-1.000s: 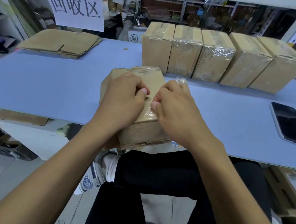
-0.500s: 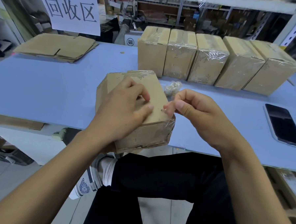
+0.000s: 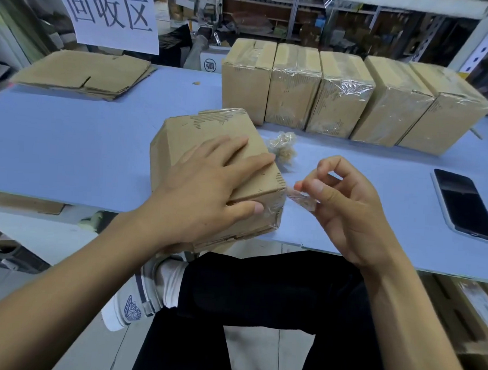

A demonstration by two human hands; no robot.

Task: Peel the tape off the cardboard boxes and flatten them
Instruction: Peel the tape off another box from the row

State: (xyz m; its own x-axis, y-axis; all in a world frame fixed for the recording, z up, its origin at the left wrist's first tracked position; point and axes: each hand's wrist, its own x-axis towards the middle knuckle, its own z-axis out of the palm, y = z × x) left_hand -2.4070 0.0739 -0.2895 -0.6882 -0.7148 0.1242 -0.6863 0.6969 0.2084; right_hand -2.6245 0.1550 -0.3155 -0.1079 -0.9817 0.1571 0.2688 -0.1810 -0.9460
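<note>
**Tape strip lifting from the near corner of the box**

A long blue table (image 3: 69,147) fills the width of the view. Along its far side, five taped cardboard boxes (image 3: 340,96) stand upright in a row, side by side and touching, their clear wrapping wrinkled and shiny. At the far left lies a stack of flattened cardboard (image 3: 82,73), and above it hangs a white sign (image 3: 110,13) with three large characters.

At the table's near edge sits the box being worked on (image 3: 208,143), tilted, its near end overhanging the edge toward the person's lap. The left hand (image 3: 205,194) lies flat on its top, fingers spread and nearly straight across the panel, thumb pressed against the near face; it steadies the box rather than curling round it.

Just right of the box, the right hand (image 3: 346,207) pinches a strip of clear tape (image 3: 300,197) between thumb and forefinger, the other fingers loosely curled above. The strip stretches from the fingertips to the box's near right corner, where it is still stuck.

A dark phone (image 3: 462,204) lies face up near the right end of the table, well apart from the hands. Behind the box, just beside its far right corner, rests a small crumpled wad of peeled tape (image 3: 281,150).
</note>
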